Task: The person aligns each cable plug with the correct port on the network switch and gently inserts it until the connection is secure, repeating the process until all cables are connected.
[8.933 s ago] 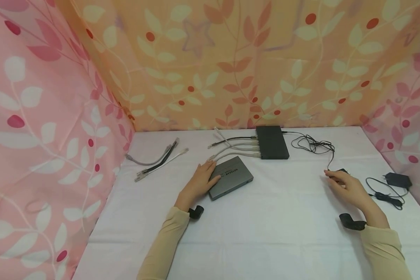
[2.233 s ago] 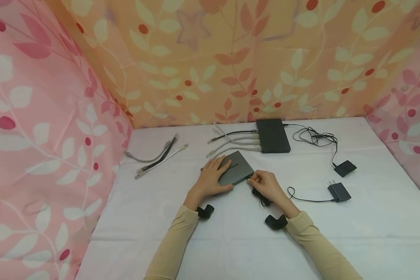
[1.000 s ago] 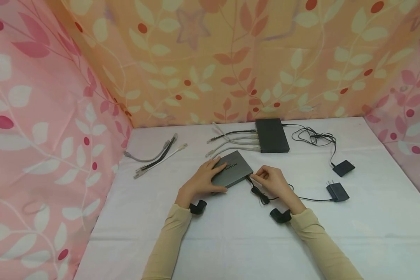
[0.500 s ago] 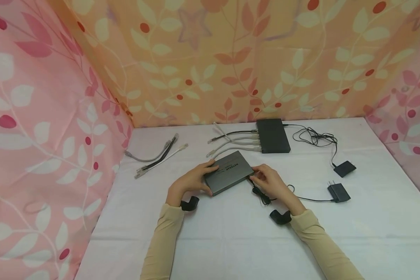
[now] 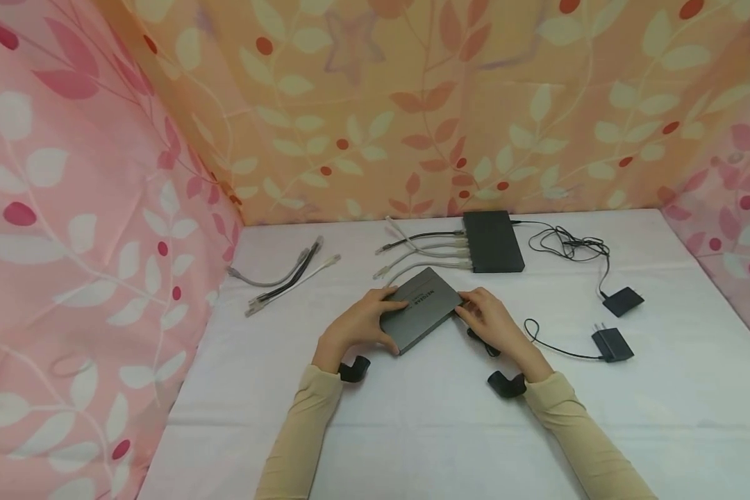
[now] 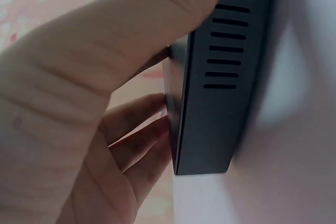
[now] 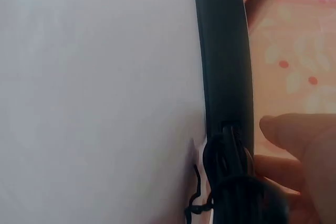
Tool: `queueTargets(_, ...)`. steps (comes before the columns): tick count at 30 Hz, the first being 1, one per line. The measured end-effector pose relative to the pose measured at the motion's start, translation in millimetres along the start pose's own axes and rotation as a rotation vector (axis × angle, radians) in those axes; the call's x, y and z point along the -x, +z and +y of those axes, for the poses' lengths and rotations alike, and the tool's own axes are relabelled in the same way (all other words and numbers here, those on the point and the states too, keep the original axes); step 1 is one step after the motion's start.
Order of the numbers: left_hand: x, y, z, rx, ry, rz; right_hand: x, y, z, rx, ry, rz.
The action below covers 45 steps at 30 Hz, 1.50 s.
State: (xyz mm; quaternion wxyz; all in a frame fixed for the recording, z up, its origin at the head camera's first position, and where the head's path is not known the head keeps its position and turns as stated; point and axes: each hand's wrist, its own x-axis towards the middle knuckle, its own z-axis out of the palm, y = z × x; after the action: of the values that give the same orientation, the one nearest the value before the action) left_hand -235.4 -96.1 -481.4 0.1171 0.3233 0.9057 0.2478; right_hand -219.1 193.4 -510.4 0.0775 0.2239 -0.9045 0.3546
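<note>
In the head view a flat grey NETGEAR network switch [image 5: 421,309] lies at an angle at mid-table. My left hand [image 5: 359,326] grips its left end, thumb along the near side and fingers over the top; the left wrist view shows the thumb across the slotted side [image 6: 226,61]. At the opposite corner my right hand [image 5: 490,323] holds the edge between thumb and fingers. A black power cord's plug [image 7: 230,137] sits in the switch's side in the right wrist view, its bundled cord [image 7: 236,192] beside my fingers. My right palm hides part of the cord.
Behind stands a black box [image 5: 494,243] with several network cables [image 5: 434,264] plugged in and a coiled cord [image 5: 569,243] leading to an adapter [image 5: 623,301]. The cord's power adapter [image 5: 612,345] lies right. Loose network cables [image 5: 287,281] lie left.
My right hand has come from the far right to the switch, pinched the plug at its side, then shifted to the corner. My left hand slid to the left end; the switch has turned slightly.
</note>
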Motion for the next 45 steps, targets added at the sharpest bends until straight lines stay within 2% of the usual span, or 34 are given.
queueTargets(6, -3.8, 4.9, 8.1, 0.002, -0.032, -0.019, -1.6, -2.8, 3.8, 0.02, -0.016, -0.002)
queueTargets(12, -8.9, 10.7, 15.5, 0.006, 0.016, -0.021, -4.7, -5.5, 6.9, 0.021, -0.02, 0.005)
queueTargets(19, -17.2, 20.5, 26.4, -0.078, 0.079, -0.008, -10.7, -9.6, 11.6, 0.02, 0.021, -0.012)
queueTargets(28, -21.5, 27.0, 41.3, -0.166, 0.067, -0.011, -15.2, -11.2, 18.5, 0.031, 0.006, -0.007)
queueTargets(34, -26.1, 32.2, 51.9, -0.246, 0.122, -0.012, -18.4, -13.1, 20.6, 0.023, 0.005, -0.008)
queueTargets(40, -32.1, 39.2, 61.3, -0.323, 0.134, -0.02, -21.4, -12.7, 22.3, -0.007, 0.031, -0.018)
queueTargets(45, -37.2, 44.9, 68.1, -0.335, 0.171, -0.029, -23.3, -12.7, 22.6, -0.01, 0.035, -0.02)
